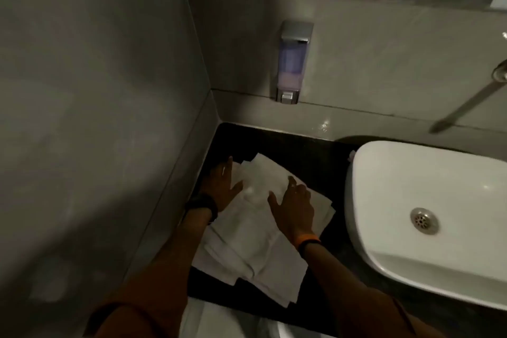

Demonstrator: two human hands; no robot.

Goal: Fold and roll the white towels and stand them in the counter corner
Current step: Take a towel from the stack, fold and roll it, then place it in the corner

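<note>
Flat white towels [255, 239] in a messy pile on the black counter [296, 151], between the gray side wall [96, 118] and the white sink [428, 200]. Left hand [223, 185] at the pile's far left edge, fingers spread flat. Right hand [295, 204] on top of the pile, fingers open, pressing down. Soap dispenser [292, 63] up on the back wall.

White towels [255, 230] lie on a black counter [301, 151] beside a white sink [428, 173], under grey wall tiles [384, 49].
</note>
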